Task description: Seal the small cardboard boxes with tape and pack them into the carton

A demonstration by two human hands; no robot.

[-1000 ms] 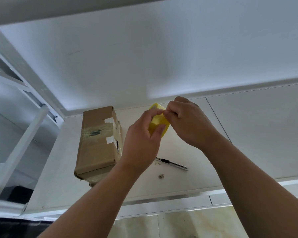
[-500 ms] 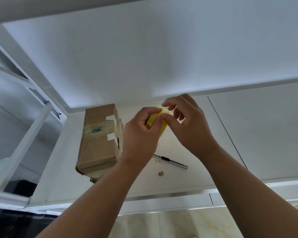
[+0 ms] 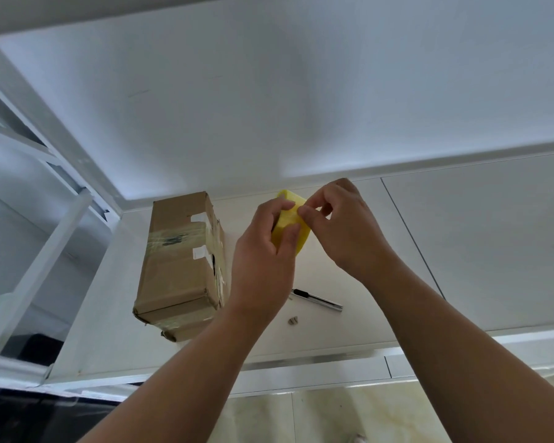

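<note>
1. The left hand (image 3: 263,251) grasps a yellow roll of tape (image 3: 286,222), fingers curled over its top and thumb pressed on its near face.
2. The right hand (image 3: 346,231) meets it from the right. Its thumb and forefinger pinch at the tape's upper edge and the other fingers are curled behind. I cannot tell whether a loose end is caught.
3. The tape is held in the air above the ledge (image 3: 461,251), between the two hands, with its broad yellow side facing the camera.
4. Under the wrists a slim cutter (image 3: 320,302) lies flat on the ledge, angled from upper left to lower right. A small metal bit (image 3: 292,321) sits just beside it on the near side.
5. Left of the left hand stands a brown box (image 3: 176,251). Its long axis runs from the near edge of the ledge back to the wall (image 3: 269,91), and its far end is close against the wall.
6. A band of clear tape crosses the box's top, with white label scraps along its right edge. More cardboard shows under its near end.
7. The ledge is white and smooth, with a thin seam line to the right.
8. The wall is plain white, a white frame (image 3: 36,260) stands at the left, and a pale glossy floor (image 3: 333,417) lies below.
</note>
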